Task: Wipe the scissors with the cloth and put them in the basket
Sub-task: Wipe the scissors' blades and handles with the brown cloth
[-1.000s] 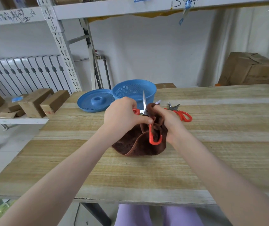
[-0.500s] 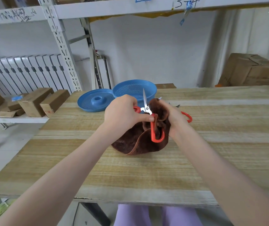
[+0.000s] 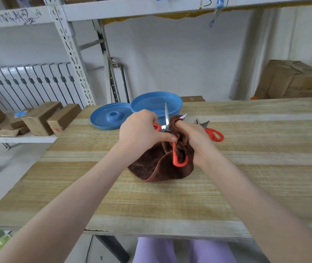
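My left hand [image 3: 141, 130] grips the red-handled scissors [image 3: 177, 158] near the pivot, blades spread and pointing up. One blade [image 3: 166, 116] stands bare; the other is wrapped in the brown cloth [image 3: 157, 164], with its tip showing above my right hand [image 3: 191, 135]. My right hand pinches the cloth around that blade. The rest of the cloth hangs down onto the table. The blue basket [image 3: 157, 105] stands just behind my hands.
A second pair of red-handled scissors [image 3: 212, 132] lies on the wooden table [image 3: 170, 205] to the right of my hands. A blue lid [image 3: 111, 115] lies left of the basket. Cardboard boxes [image 3: 43, 118] sit on a shelf at left, and another box [image 3: 291, 80] at back right.
My right hand with the cloth has slid up along the blade, uncovering the second pair of scissors behind it. The left hand keeps its grip.
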The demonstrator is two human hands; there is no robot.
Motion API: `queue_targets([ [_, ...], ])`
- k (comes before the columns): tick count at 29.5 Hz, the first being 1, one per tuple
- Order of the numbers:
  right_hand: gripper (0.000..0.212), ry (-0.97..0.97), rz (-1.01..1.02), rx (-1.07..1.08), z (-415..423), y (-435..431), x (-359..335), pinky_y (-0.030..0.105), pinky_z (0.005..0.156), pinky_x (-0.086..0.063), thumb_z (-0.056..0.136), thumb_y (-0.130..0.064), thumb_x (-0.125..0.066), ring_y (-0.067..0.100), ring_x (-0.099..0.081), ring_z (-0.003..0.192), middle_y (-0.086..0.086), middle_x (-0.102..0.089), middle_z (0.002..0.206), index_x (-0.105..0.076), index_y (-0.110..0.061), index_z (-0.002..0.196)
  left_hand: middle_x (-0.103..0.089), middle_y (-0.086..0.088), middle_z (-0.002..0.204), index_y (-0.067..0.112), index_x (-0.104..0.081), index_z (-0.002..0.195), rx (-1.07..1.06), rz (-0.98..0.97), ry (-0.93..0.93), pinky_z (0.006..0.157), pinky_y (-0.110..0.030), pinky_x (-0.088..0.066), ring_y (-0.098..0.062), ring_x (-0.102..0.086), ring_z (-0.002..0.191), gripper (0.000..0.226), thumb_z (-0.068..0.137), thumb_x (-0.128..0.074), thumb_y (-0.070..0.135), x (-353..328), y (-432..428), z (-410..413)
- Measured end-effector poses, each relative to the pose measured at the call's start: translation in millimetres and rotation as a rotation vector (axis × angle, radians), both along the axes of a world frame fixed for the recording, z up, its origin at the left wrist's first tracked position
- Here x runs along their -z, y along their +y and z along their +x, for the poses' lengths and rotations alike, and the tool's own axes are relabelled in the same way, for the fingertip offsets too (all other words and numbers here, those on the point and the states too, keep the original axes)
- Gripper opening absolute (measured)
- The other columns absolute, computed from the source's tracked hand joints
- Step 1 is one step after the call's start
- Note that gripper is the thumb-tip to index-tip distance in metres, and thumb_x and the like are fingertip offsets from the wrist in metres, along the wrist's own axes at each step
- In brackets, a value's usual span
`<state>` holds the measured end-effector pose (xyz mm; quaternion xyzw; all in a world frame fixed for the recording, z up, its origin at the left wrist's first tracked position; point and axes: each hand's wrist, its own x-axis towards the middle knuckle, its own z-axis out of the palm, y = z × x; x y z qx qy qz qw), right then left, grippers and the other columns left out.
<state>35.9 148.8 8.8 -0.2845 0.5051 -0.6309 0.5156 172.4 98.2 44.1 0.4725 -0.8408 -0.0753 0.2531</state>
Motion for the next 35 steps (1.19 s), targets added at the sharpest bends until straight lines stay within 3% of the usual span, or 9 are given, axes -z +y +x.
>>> queue_targets([
  [8,0.031,-0.027,0.015,0.138,-2,-7,5,0.028,0.051,-0.052,0.086,-0.02,-0.07,0.019,-0.061,0.046,0.007,-0.063,0.055,-0.073,-0.011,0.056,-0.033,0.01,0.048,0.02,-0.031,0.053,-0.007,0.011,-0.004,0.046,-0.027,-0.02,-0.009,-0.033,0.046,0.067,0.053,-0.081,0.065,3,3,0],
  [11,0.03,0.02,0.035,0.102,-5,-7,14,0.033,0.063,-0.057,0.085,-0.023,-0.07,0.021,-0.065,0.057,0.008,-0.068,0.063,-0.076,-0.013,0.058,-0.034,0.01,0.048,0.02,-0.031,0.053,-0.014,0.034,0.005,0.047,-0.026,-0.02,-0.008,-0.033,0.046,0.067,0.052,-0.082,0.064,7,2,4],
  [16,0.019,0.37,0.122,0.039,-27,-1,18,0.035,0.078,-0.054,0.087,-0.02,-0.065,0.023,-0.066,0.079,0.009,-0.071,0.077,-0.075,-0.004,0.088,-0.038,0.01,0.049,0.018,-0.037,0.055,-0.022,0.033,0.015,0.047,-0.026,-0.024,-0.011,-0.036,0.047,0.069,0.046,-0.073,0.076,5,-8,18],
  [20,0.017,0.733,-0.078,0.171,-40,7,11,0.028,0.056,-0.048,0.085,-0.013,-0.063,0.01,-0.06,0.06,-0.004,-0.07,0.063,-0.075,-0.014,0.074,-0.044,0.01,0.053,0.017,-0.043,0.057,-0.023,0.039,-0.048,0.047,-0.026,-0.027,-0.011,-0.042,0.05,0.068,0.044,-0.072,0.078,0,-12,20],
  [22,0.025,0.684,-0.169,0.224,-42,9,6,0.016,0.047,-0.042,0.086,-0.009,-0.061,0.0,-0.05,0.048,-0.015,-0.059,0.05,-0.07,-0.021,0.067,-0.043,0.01,0.052,0.02,-0.043,0.055,-0.015,0.043,-0.066,0.046,-0.025,-0.025,-0.009,-0.041,0.049,0.065,0.044,-0.074,0.076,-2,-13,20],
  [25,0.028,0.664,-0.195,0.262,-44,8,8,0.015,0.051,-0.043,0.087,-0.006,-0.059,-0.003,-0.051,0.051,-0.019,-0.059,0.052,-0.069,-0.024,0.068,-0.045,0.01,0.052,0.019,-0.05,0.058,-0.014,0.06,-0.117,0.046,-0.024,-0.027,-0.009,-0.044,0.049,0.063,0.045,-0.075,0.075,-3,-14,21],
  [28,0.015,0.581,-0.157,0.266,-46,6,17,0.028,0.067,-0.046,0.087,-0.008,-0.061,0.01,-0.055,0.067,-0.003,-0.062,0.065,-0.07,0.001,0.078,-0.041,0.009,0.049,0.018,-0.048,0.058,-0.016,0.056,-0.136,0.045,-0.024,-0.026,-0.01,-0.04,0.046,0.064,0.046,-0.075,0.075,-4,-14,23],
  [30,0.031,0.477,-0.095,0.233,-46,5,21,0.036,0.073,-0.043,0.087,-0.015,-0.061,0.021,-0.052,0.075,0.012,-0.057,0.076,-0.062,0.016,0.093,-0.035,0.01,0.047,0.019,-0.04,0.054,-0.012,0.039,-0.119,0.045,-0.025,-0.022,-0.01,-0.034,0.045,0.066,0.046,-0.074,0.075,-5,-13,23],
  [35,0.019,0.2,-0.05,0.183,-21,3,20,0.034,0.073,-0.052,0.093,-0.014,-0.057,0.023,-0.064,0.077,0.011,-0.069,0.078,-0.071,-0.002,0.087,-0.03,0.01,0.047,0.021,-0.028,0.053,0.03,0.009,-0.035,0.048,-0.027,-0.019,-0.01,-0.028,0.045,0.073,0.046,-0.075,0.076,2,-7,14],
])
